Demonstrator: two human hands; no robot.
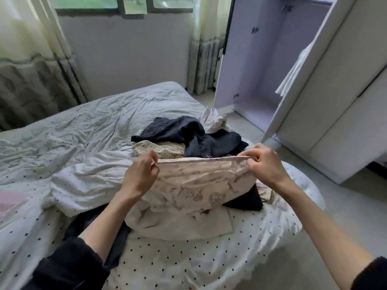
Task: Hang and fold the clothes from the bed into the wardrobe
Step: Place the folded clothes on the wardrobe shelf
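Clothes [188, 132] heap on bed [62, 132]; wardrobe [261, 70] holds white garment [293, 74].

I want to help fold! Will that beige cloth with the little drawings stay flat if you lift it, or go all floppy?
Probably floppy: the printed beige cloth sags between the left hand and right hand pinching its top edge. It looks thin and light, since fingertips alone hold it. Its lower part crumples on the bed, so it likely won't stay flat.

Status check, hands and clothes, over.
Left hand and right hand pinch printed garment by its top edge. Dark clothes piled behind. Wardrobe open.
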